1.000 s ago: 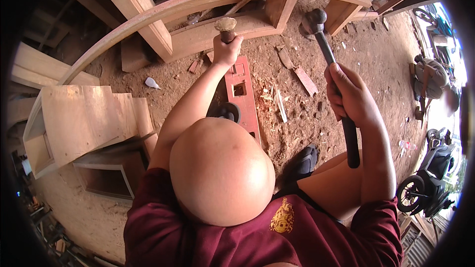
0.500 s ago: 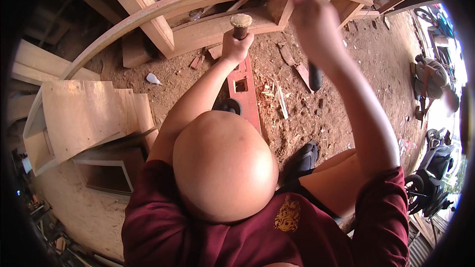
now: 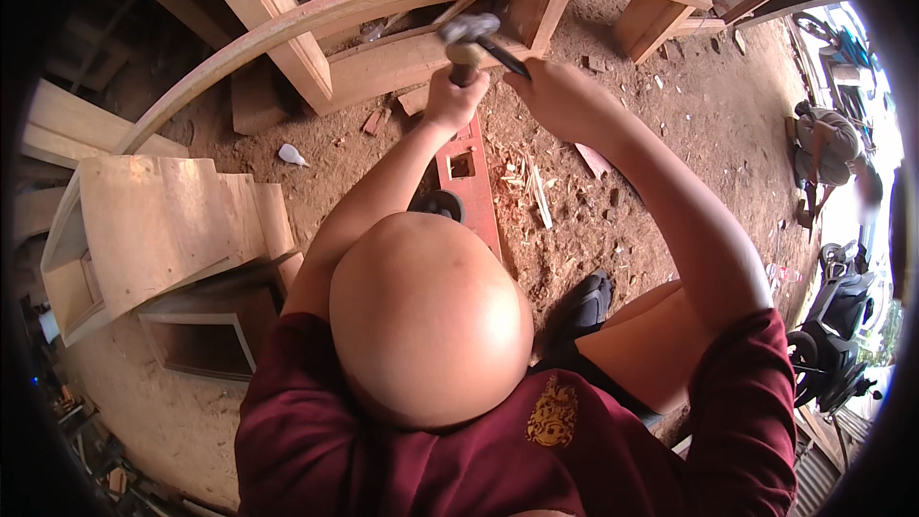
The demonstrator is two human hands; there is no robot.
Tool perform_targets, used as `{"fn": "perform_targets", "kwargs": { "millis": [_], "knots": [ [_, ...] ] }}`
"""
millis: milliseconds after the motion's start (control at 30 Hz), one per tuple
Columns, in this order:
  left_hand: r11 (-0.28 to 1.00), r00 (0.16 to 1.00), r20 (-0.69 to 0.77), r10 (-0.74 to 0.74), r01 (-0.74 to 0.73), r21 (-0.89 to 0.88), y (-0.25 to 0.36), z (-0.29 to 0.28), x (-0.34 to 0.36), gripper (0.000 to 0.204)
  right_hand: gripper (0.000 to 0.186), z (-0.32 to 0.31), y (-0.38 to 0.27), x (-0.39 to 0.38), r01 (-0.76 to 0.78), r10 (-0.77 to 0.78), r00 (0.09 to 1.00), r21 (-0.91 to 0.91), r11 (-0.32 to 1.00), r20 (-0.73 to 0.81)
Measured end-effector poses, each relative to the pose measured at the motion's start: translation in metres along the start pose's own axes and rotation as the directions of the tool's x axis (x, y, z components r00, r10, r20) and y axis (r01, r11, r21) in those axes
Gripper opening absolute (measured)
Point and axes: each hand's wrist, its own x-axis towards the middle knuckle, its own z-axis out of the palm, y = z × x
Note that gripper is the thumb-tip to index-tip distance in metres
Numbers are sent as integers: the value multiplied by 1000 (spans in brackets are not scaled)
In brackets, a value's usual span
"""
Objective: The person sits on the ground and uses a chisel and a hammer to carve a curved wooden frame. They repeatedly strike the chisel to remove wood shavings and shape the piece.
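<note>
- Head view; red timber lies on the dirt floor, running away from the person; taken as landmark below.
- Left hand over the far part of the red timber; fingers curled right round a brown-handled tool; handle roughly upright, pale splayed top standing out of the fist; lower end hidden by the hand, so cannot tell if it touches the timber.
- Right hand to the right of the red timber's far part; fingers folded round the dark shaft of a hammer, fingertips out of sight; hammer head blurred, over the tool's top; touching or just apart, cannot tell.
- Handling, as judged: hammer stiff and head-heavy, best held well down the shaft; tool light and rigid, its worn top perhaps apt to splinter, so grip below it with knuckles away from the rim; red timber likely heavy and hard, weaker around its square hole, steadied by the long edges.
- About the red timber: pale wood chips just beside it, on the right; white bottle well to its left; curved wooden rail arching past its far end; dark-shod foot to the right of its near part; another person far off to its right, bent low.
</note>
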Motion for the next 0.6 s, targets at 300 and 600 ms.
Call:
{"fn": "perform_targets", "kwargs": {
  "millis": [300,600],
  "knots": [
    [668,759,-184,-624,397,-629,-29,-53,49,32,36,-22,48,-101,-705,362,709,622,340,606],
    [779,922,-171,-348,183,-600,-16,-55,15,24,34,-46,51,-126,-560,397,800,798,223,450]
  ]
}}
